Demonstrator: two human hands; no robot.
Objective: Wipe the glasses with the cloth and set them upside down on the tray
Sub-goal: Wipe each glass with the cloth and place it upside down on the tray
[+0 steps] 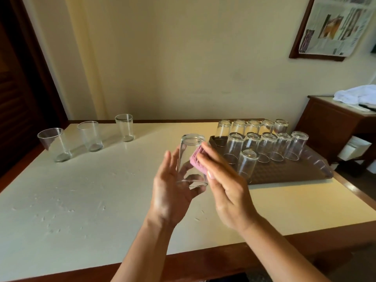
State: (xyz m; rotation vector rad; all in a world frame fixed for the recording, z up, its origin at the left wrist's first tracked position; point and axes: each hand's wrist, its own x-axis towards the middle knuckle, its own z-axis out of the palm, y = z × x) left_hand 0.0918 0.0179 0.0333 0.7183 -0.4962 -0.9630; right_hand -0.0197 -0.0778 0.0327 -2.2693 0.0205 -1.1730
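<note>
**Glass in hand, cloth on its side**

I hold one glass [191,159] base-up above the table [101,190], just left of the tray [317,169]. Its thick base points up and away, its open rim down toward my left palm.

My left hand [173,192] cups the glass from below and from the left; the fingers lie nearly straight along the wall, the rim sitting against their lower joints. How far they wrap behind it I cannot tell through the glass.

My right hand [225,188] presses the pink cloth [198,159] against the right side of the glass. Fingers run long and flat over the cloth, thumb laid along the near edge. Only a small wad of cloth shows between fingers and glass.

The tray, dark brown, sits at the right of the table. Eleven glasses stand on it upside down: a back row [252,127] of five, a middle row [268,145] of five, and one glass alone in front [247,161], nearest my right hand.

Three upright glasses [89,136] stand in a loose line at the far left of the table, well apart from the tray.

Further right, a wooden side table [333,123] carries a white cloth [356,94]. A framed newspaper [333,25] hangs on the wall above.
</note>
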